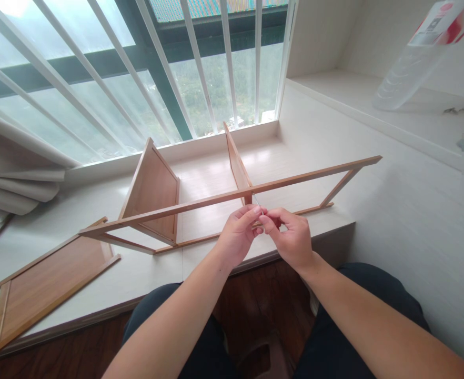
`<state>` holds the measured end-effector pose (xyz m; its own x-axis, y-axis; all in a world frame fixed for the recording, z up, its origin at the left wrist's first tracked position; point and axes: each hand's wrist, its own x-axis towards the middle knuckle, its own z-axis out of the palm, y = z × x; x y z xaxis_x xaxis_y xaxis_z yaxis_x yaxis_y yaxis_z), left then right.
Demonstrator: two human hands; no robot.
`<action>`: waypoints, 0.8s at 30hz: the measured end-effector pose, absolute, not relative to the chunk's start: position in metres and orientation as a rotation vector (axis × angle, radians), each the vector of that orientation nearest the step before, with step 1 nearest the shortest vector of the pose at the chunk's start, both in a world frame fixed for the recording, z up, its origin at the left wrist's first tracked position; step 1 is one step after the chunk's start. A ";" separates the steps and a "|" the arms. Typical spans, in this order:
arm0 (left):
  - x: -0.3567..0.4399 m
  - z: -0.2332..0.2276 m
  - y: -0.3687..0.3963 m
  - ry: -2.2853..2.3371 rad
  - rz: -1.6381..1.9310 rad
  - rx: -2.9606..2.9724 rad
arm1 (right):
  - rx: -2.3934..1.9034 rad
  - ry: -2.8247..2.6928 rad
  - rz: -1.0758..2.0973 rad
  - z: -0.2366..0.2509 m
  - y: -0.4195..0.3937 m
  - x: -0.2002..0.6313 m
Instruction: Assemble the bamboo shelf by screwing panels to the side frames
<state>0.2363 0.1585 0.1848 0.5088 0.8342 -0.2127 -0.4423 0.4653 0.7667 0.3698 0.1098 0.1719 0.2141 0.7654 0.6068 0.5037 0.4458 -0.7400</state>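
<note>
A wooden frame [200,204] stands on the pale ledge, its long upper rail running across in front of me. Two wooden panels, the left panel [157,192] and the middle panel [238,163], extend from it toward the window. A thin metal rod [257,200] slants from the rail, where the middle panel meets it, down to my fingertips. My left hand [240,231] is closed in a pinch at the rod's lower end. Right beside it, my right hand [291,234] is also pinched, thumb and forefinger at the same spot. Fingers hide the rod's lower end.
Another wooden panel [54,279] lies on the ledge [145,273] at left. A plastic bottle [409,68] stands on the right-hand shelf [342,95]. White bars [192,47] cross the window behind, and a curtain [19,163] hangs at left. My knees are below the ledge.
</note>
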 end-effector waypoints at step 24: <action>0.235 0.186 0.158 0.646 0.848 0.718 | -1.173 -1.377 0.274 0.166 0.110 0.372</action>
<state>0.2348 0.1575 0.1861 0.5060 0.8347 -0.2172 -0.4313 0.4629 0.7744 0.3715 0.1100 0.1659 0.2605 0.7509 0.6069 0.4614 0.4553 -0.7614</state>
